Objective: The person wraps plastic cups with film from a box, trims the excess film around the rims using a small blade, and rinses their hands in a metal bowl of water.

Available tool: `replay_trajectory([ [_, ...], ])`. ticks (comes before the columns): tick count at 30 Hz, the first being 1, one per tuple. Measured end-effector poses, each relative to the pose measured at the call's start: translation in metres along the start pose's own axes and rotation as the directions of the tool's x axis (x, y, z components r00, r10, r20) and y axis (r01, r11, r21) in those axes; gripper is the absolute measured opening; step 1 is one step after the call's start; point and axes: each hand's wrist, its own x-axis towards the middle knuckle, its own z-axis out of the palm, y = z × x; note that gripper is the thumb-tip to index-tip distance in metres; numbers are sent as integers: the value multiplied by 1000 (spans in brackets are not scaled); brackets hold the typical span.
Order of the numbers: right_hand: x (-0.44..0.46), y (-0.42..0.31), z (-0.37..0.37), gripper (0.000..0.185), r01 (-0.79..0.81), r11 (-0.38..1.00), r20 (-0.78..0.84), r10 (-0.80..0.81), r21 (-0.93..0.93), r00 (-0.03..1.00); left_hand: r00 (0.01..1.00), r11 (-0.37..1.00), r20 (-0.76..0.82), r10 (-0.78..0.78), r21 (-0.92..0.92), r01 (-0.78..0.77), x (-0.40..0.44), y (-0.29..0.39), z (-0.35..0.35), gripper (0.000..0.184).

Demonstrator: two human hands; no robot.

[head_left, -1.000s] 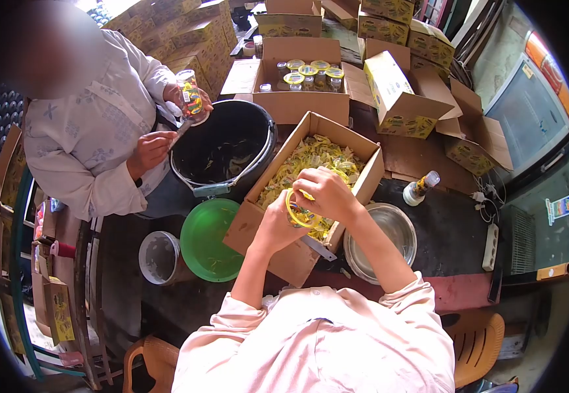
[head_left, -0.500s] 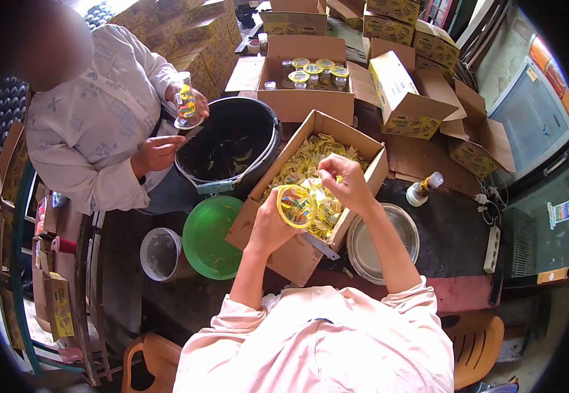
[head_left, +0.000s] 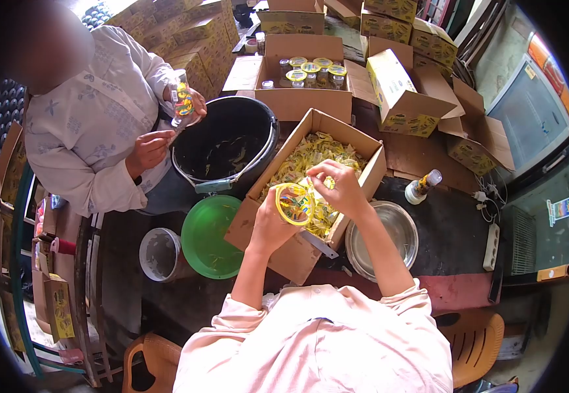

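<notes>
Jar (head_left: pixel 294 204) of yellow wrappers in left hand's (head_left: pixel 272 223) closed grip, above carton (head_left: pixel 240 226)

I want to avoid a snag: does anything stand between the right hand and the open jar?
Nothing visible does. The right hand is close beside the mouth of the jar in the left hand; the small packets are below, in the box.
</notes>
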Motion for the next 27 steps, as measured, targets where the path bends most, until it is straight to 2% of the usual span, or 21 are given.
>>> replay_trajectory([
  [5,-4,-14,9,11,104,992,22,-103,-71,994,1000,1000,13,16,23,-17,2,-6,6,55],
  [9,-7,-24,14,13,234,923,45,-231,-305,972,998,998,15,55,31,-56,0,-2,8,63],
  [13,-8,-20,14,13,278,901,93,-262,-333,961,991,991,26,133,26,-134,-4,-8,13,70],
  [16,-7,-19,13,13,355,882,125,-332,-309,935,1000,994,29,5,-111,-2,-4,3,8,61],
  [18,-8,-21,13,13,384,882,156,-353,-274,922,986,990,165,35,-140,-11,3,8,2,51],
  [19,-7,-22,14,11,442,842,167,-409,-309,897,972,988,229,52,-154,-17,5,8,-1,45],
  [22,-2,-29,5,11,527,759,297,-439,-383,848,932,993,362,14,-113,29,3,10,-8,35],
  [25,2,-26,1,15,589,709,382,-459,-387,803,886,990,459,74,-138,-12,4,9,-10,35],
  [27,2,-23,0,14,581,737,374,-459,-346,806,873,992,479,89,-121,-35,5,8,-10,35],
])
